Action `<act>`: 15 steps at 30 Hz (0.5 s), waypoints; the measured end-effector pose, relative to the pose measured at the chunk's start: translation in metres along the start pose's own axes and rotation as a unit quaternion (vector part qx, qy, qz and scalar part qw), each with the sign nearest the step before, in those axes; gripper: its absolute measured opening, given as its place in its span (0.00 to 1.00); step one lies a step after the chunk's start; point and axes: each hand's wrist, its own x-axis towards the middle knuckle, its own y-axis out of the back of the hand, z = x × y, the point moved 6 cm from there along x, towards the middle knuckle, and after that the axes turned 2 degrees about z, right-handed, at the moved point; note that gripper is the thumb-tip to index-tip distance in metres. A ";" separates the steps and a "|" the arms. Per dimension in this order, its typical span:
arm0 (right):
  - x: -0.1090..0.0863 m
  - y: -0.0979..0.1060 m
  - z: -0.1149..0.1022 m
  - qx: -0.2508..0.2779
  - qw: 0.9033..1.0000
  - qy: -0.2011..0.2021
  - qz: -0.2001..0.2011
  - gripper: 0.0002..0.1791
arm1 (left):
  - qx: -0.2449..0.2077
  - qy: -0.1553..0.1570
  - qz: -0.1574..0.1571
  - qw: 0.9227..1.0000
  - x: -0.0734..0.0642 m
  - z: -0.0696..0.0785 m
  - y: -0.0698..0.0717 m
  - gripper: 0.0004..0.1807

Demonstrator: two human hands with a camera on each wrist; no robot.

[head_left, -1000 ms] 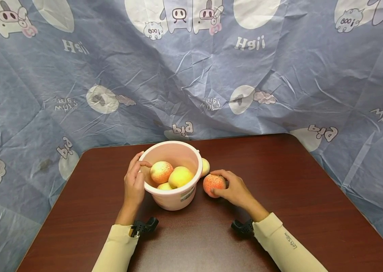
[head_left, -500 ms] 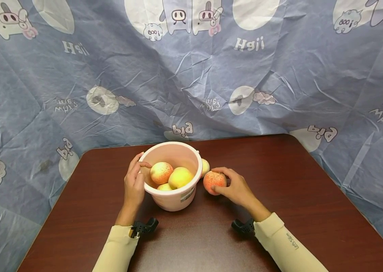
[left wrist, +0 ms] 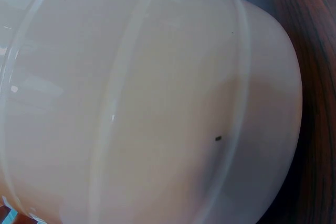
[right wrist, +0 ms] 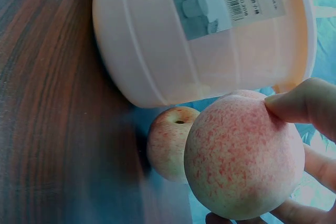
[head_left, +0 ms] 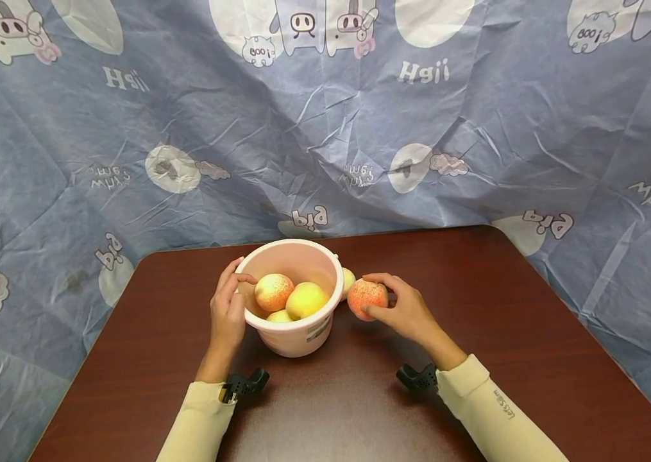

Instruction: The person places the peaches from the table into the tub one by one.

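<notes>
My left hand [head_left: 228, 317] grips the left rim of a pale pink plastic bucket [head_left: 293, 340], index finger hooked over the inside. Upright on the table, the bucket holds a red-speckled peach [head_left: 274, 292], a yellow fruit [head_left: 307, 301] and a partly hidden yellow one [head_left: 280, 316] below. To the right of the bucket, my right hand [head_left: 408, 311] pinches another red-speckled peach [right wrist: 241, 156] between thumb and fingers, raised off the table. Its far side is hidden by the fingers in the head view. The left wrist view shows mostly the bucket wall [left wrist: 157, 98].
Another pale fruit [head_left: 347, 284] lies on the table against the bucket's right side, partly hidden behind it; the right wrist view shows this fruit [right wrist: 168, 142] with a dark stem hollow. A dark brown table [head_left: 475, 308] extends back to a blue printed cloth [head_left: 325, 128].
My right hand has lifted the peach and moved it slightly away from me and to the right. My left hand and the bucket stay where they were.
</notes>
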 end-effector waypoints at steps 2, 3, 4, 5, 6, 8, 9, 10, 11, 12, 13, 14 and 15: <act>0.001 0.002 -0.003 0.002 1.000 0.003 0.001 0.29 | -0.004 -0.002 -0.002 1.000 0.000 0.011 0.001 0.17; 0.002 0.003 -0.005 0.003 1.000 0.006 0.002 0.29 | -0.004 -0.002 -0.003 1.000 0.000 0.017 0.001 0.16; 0.002 0.004 -0.006 0.004 1.000 0.009 0.002 0.29 | -0.003 -0.002 -0.004 1.000 0.000 0.021 0.001 0.16; 0.003 0.005 -0.008 0.005 1.000 0.010 0.004 0.29 | -0.003 -0.001 -0.005 1.000 0.001 0.025 0.002 0.16; 0.004 0.006 -0.009 0.004 1.000 0.012 0.005 0.29 | -0.003 0.000 -0.006 1.000 0.001 0.027 0.002 0.16; 0.005 0.008 -0.012 0.004 1.000 0.016 0.007 0.29 | -0.002 0.001 -0.007 1.000 0.002 0.029 0.002 0.16; 0.005 0.009 -0.013 0.005 1.000 0.019 0.008 0.29 | -0.002 0.001 -0.007 1.000 0.002 0.029 0.002 0.16; 0.006 0.010 -0.014 0.003 1.000 0.022 0.010 0.29 | -0.004 0.003 -0.008 1.000 0.002 0.029 0.002 0.16; 0.006 0.011 -0.015 0.001 1.000 0.023 0.011 0.29 | -0.004 0.004 -0.008 1.000 0.003 0.028 0.002 0.16; 0.006 0.012 -0.016 0.000 1.000 0.023 0.012 0.29 | -0.004 0.005 -0.008 1.000 0.003 0.027 0.002 0.16; 0.007 0.013 -0.017 -0.001 1.000 0.024 0.013 0.29 | -0.005 0.007 -0.008 1.000 0.003 0.027 0.002 0.16; 0.007 0.013 -0.017 -0.003 1.000 0.023 0.014 0.30 | -0.005 0.008 -0.008 1.000 0.002 0.026 0.002 0.16; 0.007 0.013 -0.017 -0.004 1.000 0.023 0.014 0.30 | -0.005 0.008 -0.009 1.000 0.002 0.026 0.002 0.16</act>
